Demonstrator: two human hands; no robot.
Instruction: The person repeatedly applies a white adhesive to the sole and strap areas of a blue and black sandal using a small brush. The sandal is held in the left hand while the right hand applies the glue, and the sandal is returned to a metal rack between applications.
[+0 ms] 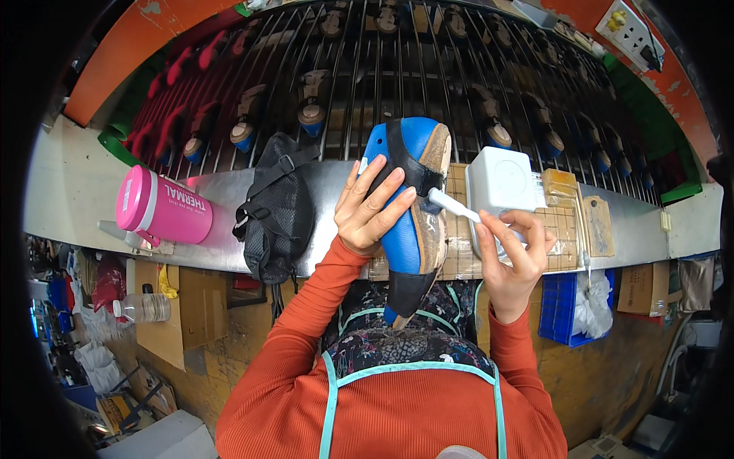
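Note:
A blue shoe upper with black straps [403, 245] is held sole to the right, its cork-coloured sole edge showing. My left hand [370, 208] grips it from the left, fingers laid across the blue and black side, thumb hidden. In my right hand [514, 256] is a white-handled brush [455, 206], pinched between thumb and fingers. Its working end meets the black strap beside the sole edge; bristles cannot be made out clearly. Just beyond my right hand stands a white square container [501, 180].
Behind the bench, a rack of metal rods [359, 92] carries several shoes. A pink thermal jug [168, 205] and a black bag [279, 206] stand at left. At right are a tan block [560, 186] and, lower, a blue crate [558, 310] with white plastic.

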